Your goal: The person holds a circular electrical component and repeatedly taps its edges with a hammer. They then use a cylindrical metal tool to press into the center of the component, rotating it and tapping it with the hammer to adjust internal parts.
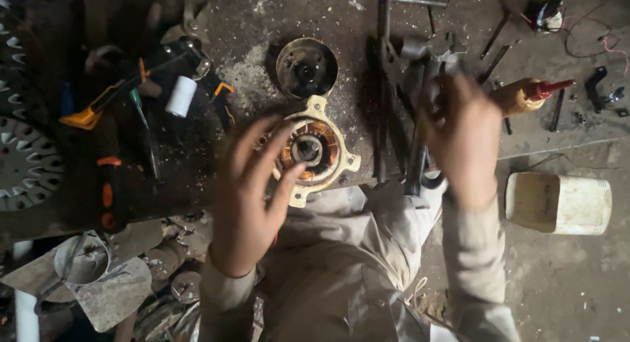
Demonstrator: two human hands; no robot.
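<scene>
The left hand (246, 194) is spread, fingers fanned and curling over the near rim of the motor stator housing (314, 150), a round brass-coloured casting with lugs and copper windings inside, which sits at the front edge of the workbench (197, 165); whether the fingertips truly press on it or hover just above it cannot be told through the blur. The right hand (462, 142) is closed around the dark metal puller (407, 119), whose arms run up the bench to a cross bar. Behind the housing lies a round end cover (306, 68), and to the left a white roll (180, 96) among screwdrivers. A likely risk, judging by its place: the housing stands at the bench edge, so a loose, open-fingered hold could let it tip off; a swung puller arm could also nick the windings
</scene>
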